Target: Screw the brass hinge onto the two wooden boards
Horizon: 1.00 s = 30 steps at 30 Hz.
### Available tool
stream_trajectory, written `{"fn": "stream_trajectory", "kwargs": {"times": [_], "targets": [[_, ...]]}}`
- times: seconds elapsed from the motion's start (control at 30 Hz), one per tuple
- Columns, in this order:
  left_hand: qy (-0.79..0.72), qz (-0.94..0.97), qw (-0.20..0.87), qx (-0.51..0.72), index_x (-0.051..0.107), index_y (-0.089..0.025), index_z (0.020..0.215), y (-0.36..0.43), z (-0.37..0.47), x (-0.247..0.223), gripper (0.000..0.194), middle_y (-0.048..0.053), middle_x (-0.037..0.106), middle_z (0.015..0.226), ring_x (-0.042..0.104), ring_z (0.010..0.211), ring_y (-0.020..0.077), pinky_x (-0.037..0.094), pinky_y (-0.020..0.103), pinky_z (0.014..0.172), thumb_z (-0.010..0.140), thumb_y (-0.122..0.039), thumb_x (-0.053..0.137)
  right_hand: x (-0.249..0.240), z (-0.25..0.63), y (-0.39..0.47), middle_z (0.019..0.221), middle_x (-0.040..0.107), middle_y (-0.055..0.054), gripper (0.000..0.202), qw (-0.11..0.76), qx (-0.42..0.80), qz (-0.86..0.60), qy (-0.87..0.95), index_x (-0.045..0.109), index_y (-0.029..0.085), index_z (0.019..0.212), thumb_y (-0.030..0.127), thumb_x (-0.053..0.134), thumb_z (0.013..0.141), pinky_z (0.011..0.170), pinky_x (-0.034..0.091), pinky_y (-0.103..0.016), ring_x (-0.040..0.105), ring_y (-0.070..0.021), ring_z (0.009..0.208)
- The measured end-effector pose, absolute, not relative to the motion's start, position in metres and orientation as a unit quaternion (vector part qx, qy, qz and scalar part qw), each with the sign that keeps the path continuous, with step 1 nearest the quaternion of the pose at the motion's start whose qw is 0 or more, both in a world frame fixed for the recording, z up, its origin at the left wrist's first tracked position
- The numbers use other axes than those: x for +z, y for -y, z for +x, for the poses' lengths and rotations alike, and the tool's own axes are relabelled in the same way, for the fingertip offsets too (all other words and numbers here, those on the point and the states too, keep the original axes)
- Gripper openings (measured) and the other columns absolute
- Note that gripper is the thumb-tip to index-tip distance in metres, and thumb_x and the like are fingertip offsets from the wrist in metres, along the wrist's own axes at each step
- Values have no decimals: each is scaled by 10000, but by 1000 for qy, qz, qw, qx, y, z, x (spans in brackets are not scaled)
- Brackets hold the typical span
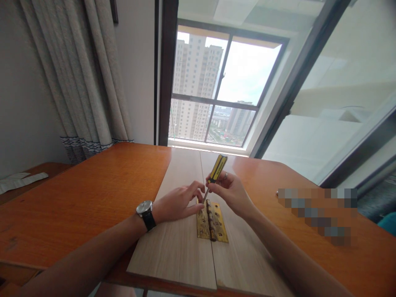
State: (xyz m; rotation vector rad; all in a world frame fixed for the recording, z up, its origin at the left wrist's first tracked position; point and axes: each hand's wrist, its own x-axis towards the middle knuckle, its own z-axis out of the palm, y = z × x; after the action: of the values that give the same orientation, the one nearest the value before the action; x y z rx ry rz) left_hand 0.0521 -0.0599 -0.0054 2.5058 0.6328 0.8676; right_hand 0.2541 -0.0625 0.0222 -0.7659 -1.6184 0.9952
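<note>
Two pale wooden boards (173,255) lie side by side, and a brass hinge (203,225) rests open across the seam between them. My right hand (230,190) is closed around a yellow and black screwdriver (218,167), which slants with its tip down at the upper left part of the hinge. At that same spot my left hand (182,201) has its thumb and fingers curled around the screwdriver tip; whether they pinch a screw or the shaft is too small to tell. A watch is on the left wrist.
The boards lie on an orange-brown wooden table (77,198). A blurred-out patch (318,214) covers something on its right side. A curtain (83,74) hangs at the left, and a window (216,82) stands beyond the table's far edge.
</note>
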Motion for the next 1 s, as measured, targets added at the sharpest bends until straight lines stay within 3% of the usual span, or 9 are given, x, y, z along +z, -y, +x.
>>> {"fn": "stream_trajectory", "kwargs": {"times": [0.1, 0.47, 0.67, 0.83, 1.0], "targets": [[-226, 905, 179, 314, 498, -193, 1008, 57, 53, -5, 74, 48, 667, 969, 629, 923, 186, 467, 290, 819, 966, -250, 521, 21, 253, 62, 782, 698, -12, 181, 519, 400, -325, 682, 726, 191, 812, 314, 815, 714, 718, 497, -309, 608, -157, 728], [-191, 905, 197, 326, 608, -168, 872, 51, 58, -7, 175, 59, 670, 951, 623, 907, 177, 474, 272, 834, 992, -255, 515, 19, 250, 61, 726, 645, 12, 191, 528, 389, -325, 682, 702, 186, 806, 288, 822, 697, 620, 453, -276, 546, -124, 635], [-190, 907, 194, 322, 629, -163, 874, 51, 58, -7, 202, 52, 661, 909, 612, 872, 171, 468, 269, 809, 996, -274, 513, 22, 251, 65, 816, 681, -16, 204, 516, 381, -323, 696, 727, 196, 908, 308, 782, 747, 696, 484, -299, 603, -158, 754], [-188, 913, 173, 318, 619, -161, 831, 50, 57, -6, 249, 41, 623, 840, 581, 822, 163, 450, 259, 764, 1006, -287, 494, 25, 254, 68, 842, 706, -34, 243, 505, 385, -299, 712, 727, 199, 1017, 385, 654, 879, 741, 508, -324, 638, -173, 772], [-194, 915, 160, 316, 614, -159, 828, 50, 57, -6, 268, 37, 603, 811, 566, 801, 163, 440, 262, 752, 1012, -302, 482, 24, 258, 66, 978, 721, -33, 288, 519, 381, -285, 710, 692, 254, 1169, 367, 627, 912, 897, 478, -359, 647, -200, 960]]}}
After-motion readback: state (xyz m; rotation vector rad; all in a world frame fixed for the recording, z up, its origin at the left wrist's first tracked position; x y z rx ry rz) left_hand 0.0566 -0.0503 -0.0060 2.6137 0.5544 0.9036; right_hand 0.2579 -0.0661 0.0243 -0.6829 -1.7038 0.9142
